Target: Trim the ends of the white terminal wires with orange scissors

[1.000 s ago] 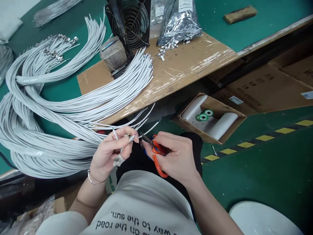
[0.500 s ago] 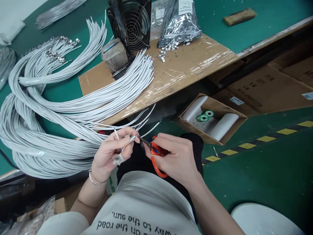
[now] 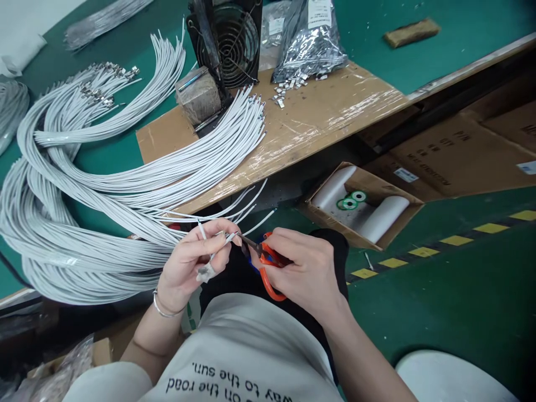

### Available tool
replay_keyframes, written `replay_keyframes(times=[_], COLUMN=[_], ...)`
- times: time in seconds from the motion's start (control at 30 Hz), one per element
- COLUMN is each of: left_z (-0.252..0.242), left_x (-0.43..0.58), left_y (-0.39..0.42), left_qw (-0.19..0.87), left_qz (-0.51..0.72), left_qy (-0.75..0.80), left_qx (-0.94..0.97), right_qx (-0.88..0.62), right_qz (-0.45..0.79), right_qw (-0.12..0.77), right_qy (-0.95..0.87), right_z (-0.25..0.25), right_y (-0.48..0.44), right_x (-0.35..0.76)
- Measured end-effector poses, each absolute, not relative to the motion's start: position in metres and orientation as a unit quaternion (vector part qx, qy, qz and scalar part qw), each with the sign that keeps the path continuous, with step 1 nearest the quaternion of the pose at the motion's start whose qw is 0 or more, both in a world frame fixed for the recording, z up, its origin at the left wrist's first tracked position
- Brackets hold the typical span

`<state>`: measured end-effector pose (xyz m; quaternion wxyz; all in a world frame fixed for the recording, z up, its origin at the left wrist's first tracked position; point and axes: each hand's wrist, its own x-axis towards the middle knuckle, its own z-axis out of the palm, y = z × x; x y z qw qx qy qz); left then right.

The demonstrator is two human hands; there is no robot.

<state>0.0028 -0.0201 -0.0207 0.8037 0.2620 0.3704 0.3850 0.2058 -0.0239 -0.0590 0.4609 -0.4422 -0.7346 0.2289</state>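
Note:
My left hand point(image 3: 201, 254) pinches the end of a white cable point(image 3: 230, 238) between thumb and fingers, with a pale wrapping on one fingertip. My right hand point(image 3: 297, 262) is closed round orange-handled scissors point(image 3: 274, 290). The dark blades point(image 3: 250, 243) point left and reach the cable end at my left fingertips. Whether the blades are touching the wire is too small to tell. Just behind my left hand, several loose cable ends point(image 3: 251, 209) stick out over the table edge. Large bundles of white cable point(image 3: 125, 223) lie to the left on the table.
A black fan point(image 3: 230, 47) stands at the back beside a wrapped block point(image 3: 199, 96). Small metal parts point(image 3: 293, 84) lie before a plastic bag point(image 3: 312, 44) on cardboard point(image 3: 335, 111). An open carton point(image 3: 379, 243) holding rolls sits below on the right.
Both hands keep almost the same place, with the scissor blades still at the cable end. The whole view has shifted very slightly.

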Motion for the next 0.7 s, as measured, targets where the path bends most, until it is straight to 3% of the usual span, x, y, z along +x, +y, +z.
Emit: replay_keyframes(times=[0.4, 0.7], left_z=[-0.023, -0.012], left_x=[0.002, 0.018], left_y=[-0.028, -0.028], left_qw=[0.78, 0.743], left_qz=[0.374, 0.365], left_qy=[0.396, 0.443], left_qx=[0.307, 0.345], right_qx=[-0.439, -0.486], right_qz=[0.145, 0.276], right_qw=[0.442, 0.533], right_qy=[-0.769, -0.635], right_z=[-0.053, -0.049], right_y=[-0.023, -0.025], right_x=[0.214, 0.217])
